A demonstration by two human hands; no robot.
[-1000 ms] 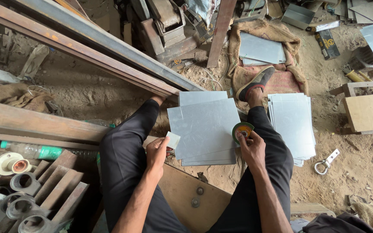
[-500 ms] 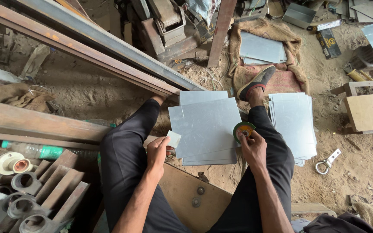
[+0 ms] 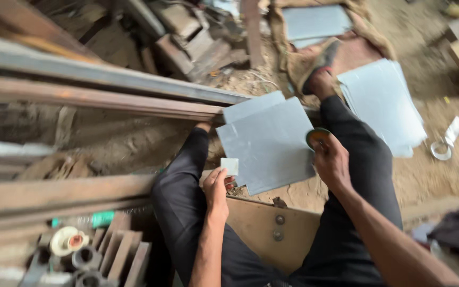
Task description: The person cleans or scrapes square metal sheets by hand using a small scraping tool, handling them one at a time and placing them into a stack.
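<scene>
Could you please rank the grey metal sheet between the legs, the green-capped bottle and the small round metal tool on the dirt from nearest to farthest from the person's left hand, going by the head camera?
From the left hand:
1. Grey metal sheet, just right of its fingertips.
2. Green-capped bottle, lower left by the rusty bars.
3. Small round metal tool, far right on the dirt.

left hand (image 3: 217,188) pinching white square (image 3: 229,166), right hand (image 3: 331,159) holding tape roll (image 3: 317,137), metal sheet (image 3: 268,143)

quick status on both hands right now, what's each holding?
Left hand: closed on a small pale square piece, pinched at the fingertips.
Right hand: closed on a roll of tape, beside the grey metal sheet.
</scene>
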